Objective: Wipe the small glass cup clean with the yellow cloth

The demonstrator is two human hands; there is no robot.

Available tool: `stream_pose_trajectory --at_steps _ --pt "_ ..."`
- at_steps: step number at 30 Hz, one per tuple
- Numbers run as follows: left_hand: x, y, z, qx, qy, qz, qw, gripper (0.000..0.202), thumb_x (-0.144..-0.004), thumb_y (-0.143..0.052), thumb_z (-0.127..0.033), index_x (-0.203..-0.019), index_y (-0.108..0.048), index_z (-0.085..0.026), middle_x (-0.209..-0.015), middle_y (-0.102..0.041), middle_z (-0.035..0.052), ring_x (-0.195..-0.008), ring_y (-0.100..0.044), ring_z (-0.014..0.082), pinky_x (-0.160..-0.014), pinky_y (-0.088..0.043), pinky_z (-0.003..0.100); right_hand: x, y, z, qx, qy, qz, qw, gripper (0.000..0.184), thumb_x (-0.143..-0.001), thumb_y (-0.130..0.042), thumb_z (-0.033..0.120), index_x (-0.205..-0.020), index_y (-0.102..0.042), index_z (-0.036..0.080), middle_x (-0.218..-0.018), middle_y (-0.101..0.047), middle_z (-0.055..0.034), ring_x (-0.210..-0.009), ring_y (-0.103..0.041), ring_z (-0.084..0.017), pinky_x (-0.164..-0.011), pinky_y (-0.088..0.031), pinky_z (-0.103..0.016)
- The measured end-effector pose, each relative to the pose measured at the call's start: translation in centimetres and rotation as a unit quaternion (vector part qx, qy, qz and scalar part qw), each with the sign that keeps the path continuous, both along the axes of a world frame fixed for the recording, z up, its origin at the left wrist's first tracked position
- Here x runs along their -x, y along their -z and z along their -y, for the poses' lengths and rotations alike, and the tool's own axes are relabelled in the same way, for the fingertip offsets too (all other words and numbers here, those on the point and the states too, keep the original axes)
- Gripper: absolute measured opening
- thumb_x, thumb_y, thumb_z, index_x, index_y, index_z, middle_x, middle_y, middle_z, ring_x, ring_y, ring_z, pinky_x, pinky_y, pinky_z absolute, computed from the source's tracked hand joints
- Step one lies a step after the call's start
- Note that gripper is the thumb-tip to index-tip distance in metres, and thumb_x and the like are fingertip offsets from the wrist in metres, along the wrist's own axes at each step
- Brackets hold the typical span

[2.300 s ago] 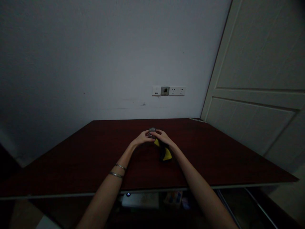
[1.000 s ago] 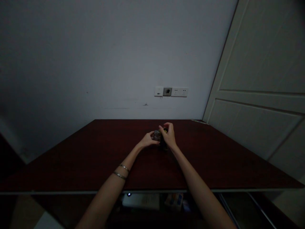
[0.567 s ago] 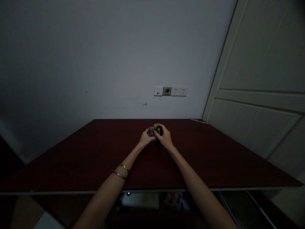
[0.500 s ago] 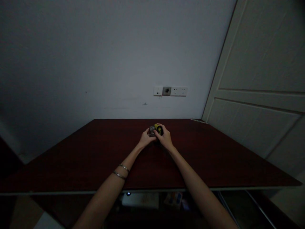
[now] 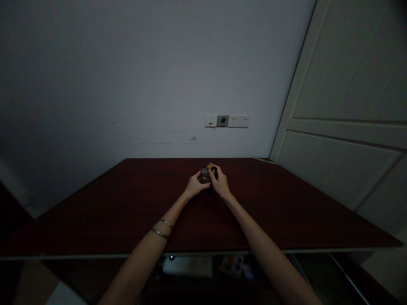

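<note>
Head view: taking the glassy object (image 5: 204, 176) as the clock's centre, the left hand (image 5: 193, 185) grips it from 8 o'clock, fingers curled around its side, over the far half of the table (image 5: 203, 224); whether it is lifted or resting, I cannot tell. The right hand (image 5: 221, 183), at 4 o'clock, has its fingers closed on a yellow-and-black cloth (image 5: 214, 170) at 2 o'clock, seemingly touching the object. The smooth-looking object might slip if the cloth pushes harder than the left fingers resist; a loose fold could also snag between the two hands, and the dim light could hide a poor grip. Counted: two hands, one glassy object, one cloth, one table, two bracelets (image 5: 159, 233) on the left forearm toward 7 o'clock, one door (image 5: 346, 106) toward 2 and one row of wall sockets (image 5: 233, 121) at 1.
</note>
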State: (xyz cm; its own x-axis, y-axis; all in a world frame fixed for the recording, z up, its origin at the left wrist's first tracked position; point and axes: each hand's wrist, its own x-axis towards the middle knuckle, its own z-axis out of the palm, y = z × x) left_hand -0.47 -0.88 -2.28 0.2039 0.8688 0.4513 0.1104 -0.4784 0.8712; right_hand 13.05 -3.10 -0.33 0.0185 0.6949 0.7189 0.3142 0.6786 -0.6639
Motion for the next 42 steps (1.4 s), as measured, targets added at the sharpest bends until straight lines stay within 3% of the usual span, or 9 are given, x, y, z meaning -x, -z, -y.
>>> stream_pose_trajectory --at_steps 4,7,13,19,26,31,34,39,42 --pt "0.6 0.0 -0.8 -0.027 -0.016 0.004 0.999 0.052 -0.059 -0.068 -0.020 -0.110 -0.056 -0.012 -0.097 -0.064 0.0076 -0.086 -0.060 0.0176 -0.079 -0.047 0.028 0.1 -0.8 1.5 -0.091 -0.039 0.115 0.988 0.039 -0.086 -0.042 0.028 -0.124 -0.042 0.022 -0.131 -0.046 -0.0076 -0.125 -0.038 -0.019 -0.103 -0.031 -0.040" --pt "0.8 -0.1 -1.0 -0.039 -0.004 0.008 0.999 0.054 -0.060 -0.067 -0.020 -0.112 -0.055 -0.011 -0.102 -0.063 0.0084 -0.089 -0.059 0.0173 -0.082 -0.046 0.027 0.1 -1.1 1.8 -0.113 -0.056 0.148 0.981 0.038 -0.085 -0.042 0.026 -0.123 -0.044 0.023 -0.132 -0.045 -0.0068 -0.127 -0.034 -0.019 -0.105 -0.029 -0.041" --pt "0.0 -0.1 0.2 -0.062 0.030 -0.052 0.996 0.074 -0.053 -0.073 -0.022 -0.121 -0.047 -0.012 -0.102 -0.062 0.0069 -0.088 -0.059 0.0176 -0.081 -0.046 0.028 -0.2 -0.8 0.5 -0.051 -0.018 0.024 0.998 0.029 -0.085 -0.044 0.033 -0.110 -0.052 0.022 -0.116 -0.058 -0.0070 -0.110 -0.052 -0.018 -0.095 -0.039 -0.036" --pt "-0.3 -0.7 1.4 -0.088 0.008 -0.086 0.992 0.077 -0.049 -0.076 -0.026 -0.120 -0.049 -0.012 -0.106 -0.061 0.0088 -0.095 -0.057 0.0205 -0.085 -0.044 0.030 -0.5 -0.7 -0.1 0.009 -0.007 -0.020 1.000 0.029 -0.083 -0.044 0.040 -0.100 -0.055 0.020 -0.105 -0.064 -0.0069 -0.096 -0.059 -0.019 -0.085 -0.045 -0.034" --pt "-0.3 -0.5 0.4 -0.046 -0.010 -0.048 0.998 0.051 -0.058 -0.068 -0.020 -0.108 -0.058 -0.011 -0.093 -0.065 0.0062 -0.083 -0.059 0.0180 -0.077 -0.046 0.027 0.0 -1.3 1.4 -0.113 -0.021 0.118 0.986 0.029 -0.085 -0.044 0.028 -0.112 -0.051 0.023 -0.120 -0.055 -0.0073 -0.118 -0.045 -0.019 -0.101 -0.033 -0.041" --pt "-0.5 -0.1 -0.3 -0.007 -0.001 0.030 1.000 0.055 -0.057 -0.064 -0.012 -0.111 -0.056 -0.010 -0.099 -0.064 0.0084 -0.087 -0.059 0.0184 -0.079 -0.046 0.027 -0.1 -1.8 2.0 -0.138 -0.049 0.209 0.967 0.033 -0.084 -0.045 0.024 -0.116 -0.049 0.026 -0.121 -0.055 -0.0050 -0.121 -0.043 -0.020 -0.104 -0.026 -0.048" --pt "-0.6 -0.5 0.3 -0.010 0.028 0.028 0.999 0.062 -0.057 -0.067 -0.015 -0.116 -0.052 -0.011 -0.103 -0.063 0.0082 -0.088 -0.059 0.0182 -0.080 -0.046 0.028 -0.5 -1.8 1.6 -0.114 -0.044 0.154 0.981 0.030 -0.083 -0.046 0.027 -0.112 -0.053 0.025 -0.119 -0.057 -0.0050 -0.117 -0.046 -0.020 -0.102 -0.030 -0.044" --pt "-0.7 -1.3 1.6 -0.048 0.045 -0.051 0.997 0.077 -0.051 -0.076 -0.024 -0.121 -0.048 -0.013 -0.101 -0.063 0.0072 -0.090 -0.058 0.0189 -0.082 -0.046 0.029 -1.3 -1.5 0.1 0.013 -0.042 -0.003 0.999 0.028 -0.083 -0.043 0.040 -0.099 -0.059 0.022 -0.105 -0.064 -0.0050 -0.097 -0.059 -0.019 -0.086 -0.045 -0.036" --pt "-0.7 -1.2 1.6 -0.050 0.040 -0.067 0.996 0.074 -0.051 -0.076 -0.026 -0.118 -0.051 -0.013 -0.098 -0.063 0.0074 -0.087 -0.058 0.0189 -0.078 -0.046 0.028 -1.4 -1.6 0.1 0.018 -0.046 -0.001 0.999 0.028 -0.082 -0.044 0.041 -0.097 -0.059 0.022 -0.102 -0.065 -0.0043 -0.094 -0.060 -0.019 -0.085 -0.045 -0.035"
